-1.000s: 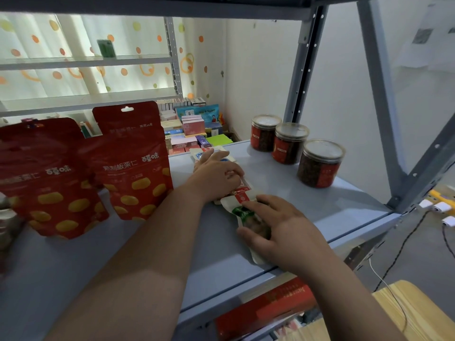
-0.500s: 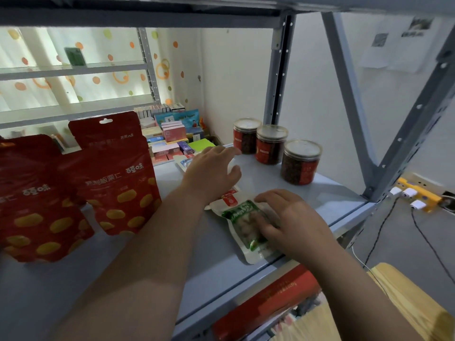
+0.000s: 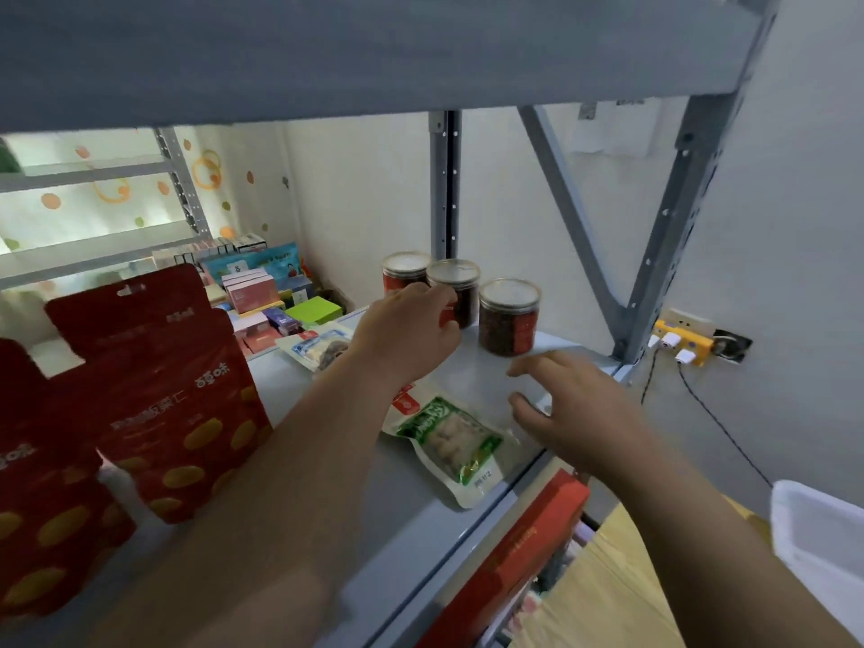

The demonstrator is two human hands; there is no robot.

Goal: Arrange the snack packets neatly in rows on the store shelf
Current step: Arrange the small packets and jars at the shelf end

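In white on the middle red pouch (image 3: 177, 413): brand 百草味, and beneath it a blurred line, seemingly 熟制板栗仁. Same 百草味 logo, cut off by the frame edge, on the leftmost red pouch (image 3: 42, 507). Print on the green snack packet (image 3: 451, 441) and the nearest jar (image 3: 507, 325) too blurred to read.

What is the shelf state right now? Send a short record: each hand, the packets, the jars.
left hand: at the middle jar, fingers against its side; whether it holds the jar is unclear
right hand: open, fingers spread, over the shelf, off the packets
green packet: lying flat near the front edge, askew to it
blue packet: lying flat further back, partly hidden by the left arm
jars: three, upright, in a diagonal row at right rear
red pouches: standing at left
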